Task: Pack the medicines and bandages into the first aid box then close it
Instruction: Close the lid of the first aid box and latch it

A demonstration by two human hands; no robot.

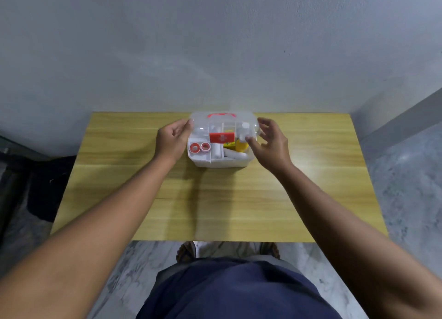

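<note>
A white first aid box [221, 162] stands at the far middle of the wooden table [215, 199]. Its clear lid [203, 122] with a red handle [220, 115] and red clasp [222, 137] is tilted partway down over the box. Inside lie two red tape rolls [199, 147], white bandage rolls [216, 151], a yellow bottle [241, 146] and a yellow packet [229, 144]. My left hand [172, 140] grips the lid's left edge. My right hand [269, 142] holds the lid's right edge with fingers spread.
The table stands against a grey wall [215, 55]. A dark object [47, 187] sits on the floor at the left. My feet in sandals [186, 251] show under the table's near edge, on a marbled floor [406, 187].
</note>
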